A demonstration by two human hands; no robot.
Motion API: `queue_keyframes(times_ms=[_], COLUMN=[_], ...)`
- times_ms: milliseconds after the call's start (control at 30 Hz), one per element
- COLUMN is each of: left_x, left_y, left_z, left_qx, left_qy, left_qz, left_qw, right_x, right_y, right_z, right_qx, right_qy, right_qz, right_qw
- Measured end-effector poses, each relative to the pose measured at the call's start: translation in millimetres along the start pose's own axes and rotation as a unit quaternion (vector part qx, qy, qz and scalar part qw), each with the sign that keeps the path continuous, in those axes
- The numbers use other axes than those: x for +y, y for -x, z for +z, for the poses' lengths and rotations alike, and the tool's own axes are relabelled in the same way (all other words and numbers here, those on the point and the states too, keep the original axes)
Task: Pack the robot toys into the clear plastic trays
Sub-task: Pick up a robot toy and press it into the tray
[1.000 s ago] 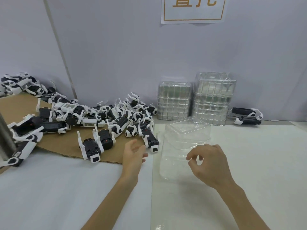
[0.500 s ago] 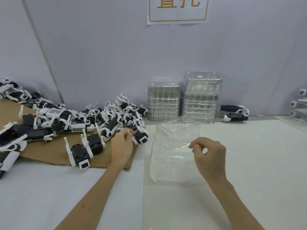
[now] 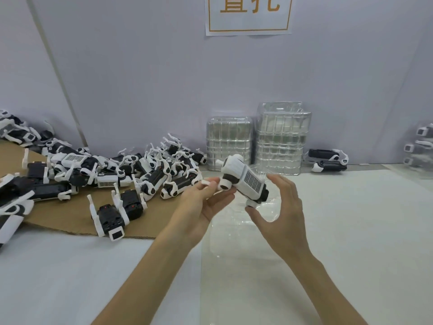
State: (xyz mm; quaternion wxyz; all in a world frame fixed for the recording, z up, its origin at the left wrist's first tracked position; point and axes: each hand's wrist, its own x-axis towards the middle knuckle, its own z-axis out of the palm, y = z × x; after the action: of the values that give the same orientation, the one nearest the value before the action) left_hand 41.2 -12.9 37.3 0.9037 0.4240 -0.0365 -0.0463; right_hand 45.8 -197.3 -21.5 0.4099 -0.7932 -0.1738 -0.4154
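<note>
White table, left hand pinching robot toy above clear tray, right hand spread beside it

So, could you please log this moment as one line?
left hand: pinches robot toy | right hand: open beside toy | clear tray: empty, beneath hands

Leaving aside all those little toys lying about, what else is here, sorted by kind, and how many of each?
Toy in left hand: 1
Tray under the hands: 1
Tray stacks: 2
Cardboard: 1
Sign: 1
Total: 6
The right edge is too blurred to count.
</note>
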Motion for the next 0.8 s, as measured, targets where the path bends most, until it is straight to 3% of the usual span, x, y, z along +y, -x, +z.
queue_keyframes(times_ms=[133,333,500,600,667,700,800], left_x=[-5.3,-7.1,-7.3,-13.9,-19.4,-22.4,-37.2], left_y=[4.0,2.9,-3.1,-8.2,-9.6,-11.0,-11.6], left_z=[-2.6,-7.4,-6.9,-10.4,-18.0,-24.3,-48.5], left_qx=[-0.001,-0.023,-0.052,-0.019,0.040,0.057,-0.014], left_qy=[0.099,0.129,0.014,-0.144,-0.279,-0.359,-0.613], left_qz=[-0.074,-0.136,-0.097,-0.013,0.095,0.149,0.184], left_qw=[0.992,0.982,0.994,0.989,0.955,0.920,0.768], right_x=[-1.0,-3.4,-3.7,-2.9,0.2,2.9,10.9], right_y=[-1.7,-1.0,-3.0,-4.9,-7.9,-9.8,-14.3], right_z=[-2.4,-0.6,-2.6,-6.4,-10.7,-13.1,-18.1], right_qx=[0.048,0.042,0.077,0.110,0.127,0.133,0.132], right_qy=[-0.025,-0.103,-0.110,-0.116,-0.120,-0.123,-0.139], right_qz=[-0.012,-0.010,0.040,0.075,0.112,0.133,0.184], right_qw=[0.998,0.994,0.990,0.984,0.978,0.974,0.964])
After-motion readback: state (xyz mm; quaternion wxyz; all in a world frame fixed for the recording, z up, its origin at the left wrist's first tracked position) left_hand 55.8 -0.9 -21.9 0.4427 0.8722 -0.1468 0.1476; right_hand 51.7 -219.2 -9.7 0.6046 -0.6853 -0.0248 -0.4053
